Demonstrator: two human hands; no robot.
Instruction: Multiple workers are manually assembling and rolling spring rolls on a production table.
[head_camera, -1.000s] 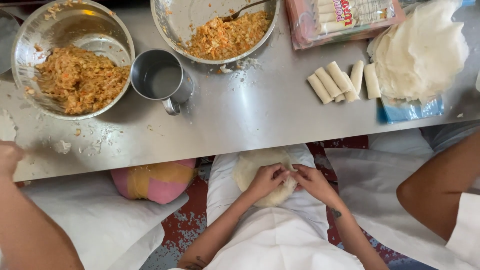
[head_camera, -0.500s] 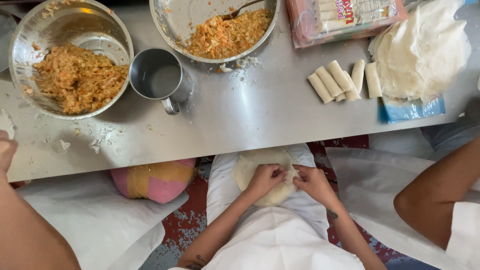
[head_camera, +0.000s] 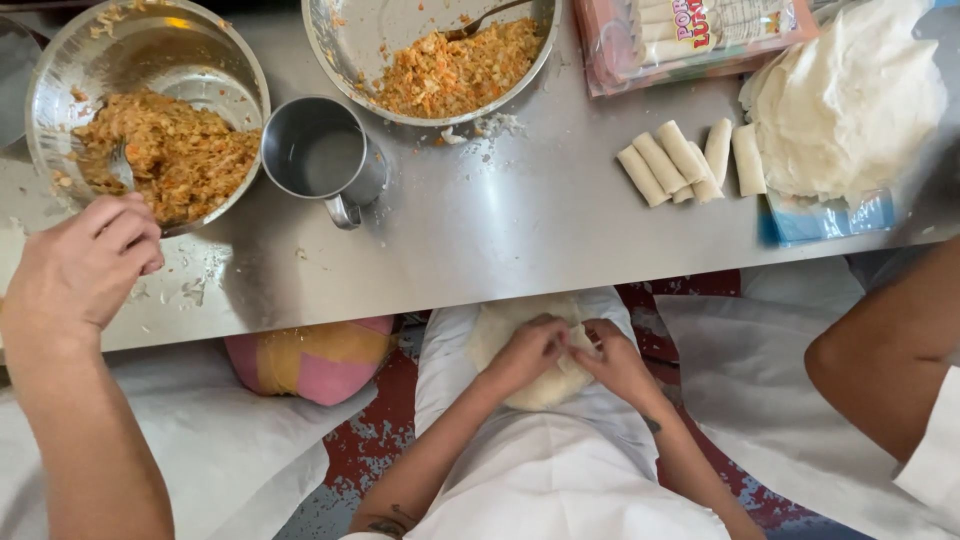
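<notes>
A round pale wrapper (head_camera: 535, 388) lies on my white-aproned lap, just below the steel table's front edge (head_camera: 480, 290). My left hand (head_camera: 528, 350) and my right hand (head_camera: 617, 362) meet over its upper part, fingers pinching and folding the dough. The filling under my fingers is hidden.
A co-worker's hand (head_camera: 85, 265) at the left reaches to a steel bowl of orange filling (head_camera: 150, 110). A second bowl of filling (head_camera: 440, 60), a metal mug (head_camera: 325, 160), several finished rolls (head_camera: 690, 160) and a wrapper stack (head_camera: 850, 100) sit on the table. Another person's arm (head_camera: 880, 350) is at the right.
The co-worker's hand at the left has risen from the table edge up to the bowl. My hands stay on the wrapper, fingers closing in slightly.
</notes>
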